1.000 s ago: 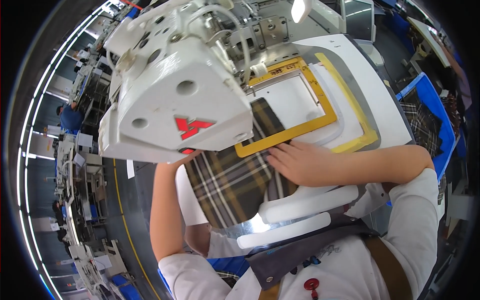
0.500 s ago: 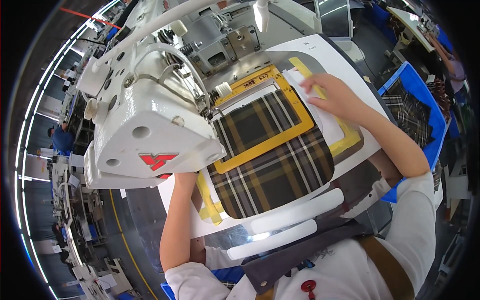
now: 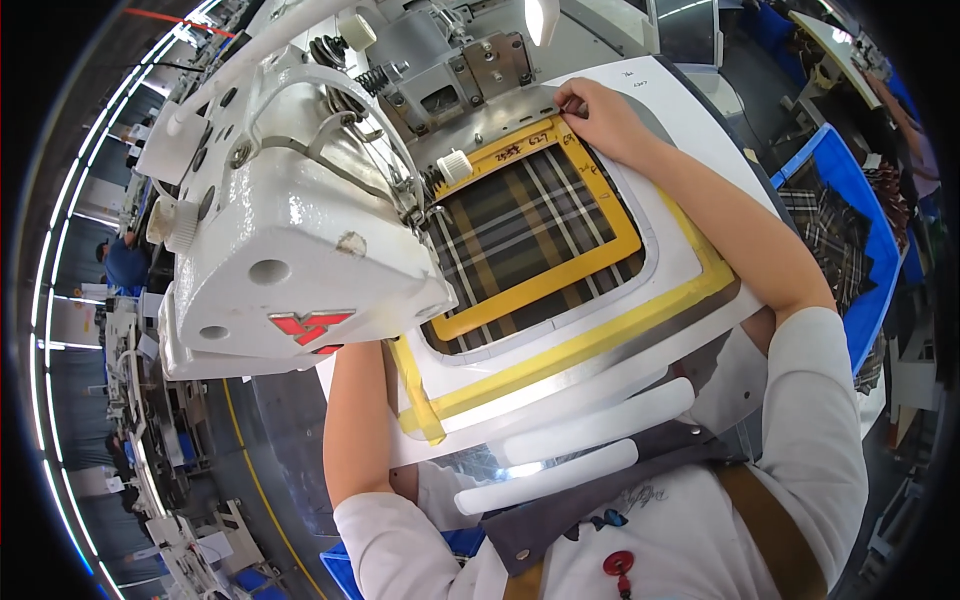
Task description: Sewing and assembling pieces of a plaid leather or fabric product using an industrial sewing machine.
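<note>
Dark plaid cloth with brown and white stripes lies under the yellow rectangular frame, within the rounded outline of a white template edged with yellow tape. At the frame's far right corner is my right hand, its fingers curled in and closed; whatever they pinch is hidden. My left forearm reaches up behind the white head of the sewing machine, which hides my left hand. The machine's needle area stands at the frame's left side.
Beyond my right arm, a blue bin holds more plaid cloth. Two white padded bars lie along the near edge of the work surface. A white lamp hangs at the top. Other workstations line the left.
The plaid cloth has slid away from me under the frame, uncovering the template's near part. My right hand has moved from the right tape edge to the frame's far corner, its fingers curling.
</note>
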A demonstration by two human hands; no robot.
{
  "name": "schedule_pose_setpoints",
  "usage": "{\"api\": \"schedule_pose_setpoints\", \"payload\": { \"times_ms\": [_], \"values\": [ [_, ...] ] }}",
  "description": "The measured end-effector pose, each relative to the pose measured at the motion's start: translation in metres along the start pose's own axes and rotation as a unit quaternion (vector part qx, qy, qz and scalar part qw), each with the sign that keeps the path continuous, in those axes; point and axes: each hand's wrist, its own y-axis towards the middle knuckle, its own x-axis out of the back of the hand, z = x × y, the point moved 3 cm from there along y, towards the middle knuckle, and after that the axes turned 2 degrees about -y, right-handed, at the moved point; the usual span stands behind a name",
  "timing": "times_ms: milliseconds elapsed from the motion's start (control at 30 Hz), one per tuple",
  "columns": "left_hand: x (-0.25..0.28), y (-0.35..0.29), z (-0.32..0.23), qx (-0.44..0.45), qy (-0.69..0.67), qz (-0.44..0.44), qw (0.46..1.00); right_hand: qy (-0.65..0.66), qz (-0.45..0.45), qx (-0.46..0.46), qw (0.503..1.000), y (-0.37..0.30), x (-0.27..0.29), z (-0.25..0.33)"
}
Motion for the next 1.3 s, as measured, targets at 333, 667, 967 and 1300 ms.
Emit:
{"api": "schedule_pose_setpoints", "payload": {
  "times_ms": [333,667,967,1300],
  "values": [
    [0.04,-0.058,-0.086,-0.176,-0.104,0.074,0.976,-0.068,0.162,0.263,0.949,-0.165,0.059,0.101],
    [0.028,-0.057,-0.121,-0.203,-0.036,0.153,0.966,-0.191,0.179,0.265,0.928,-0.182,0.047,0.106],
    [0.025,-0.06,-0.118,-0.212,-0.059,0.104,0.97,-0.198,0.157,0.284,0.925,-0.185,0.046,0.109],
    [0.028,-0.063,-0.119,-0.224,-0.056,0.084,0.969,-0.233,0.163,0.291,0.913,-0.186,0.047,0.113]
  ]
}}
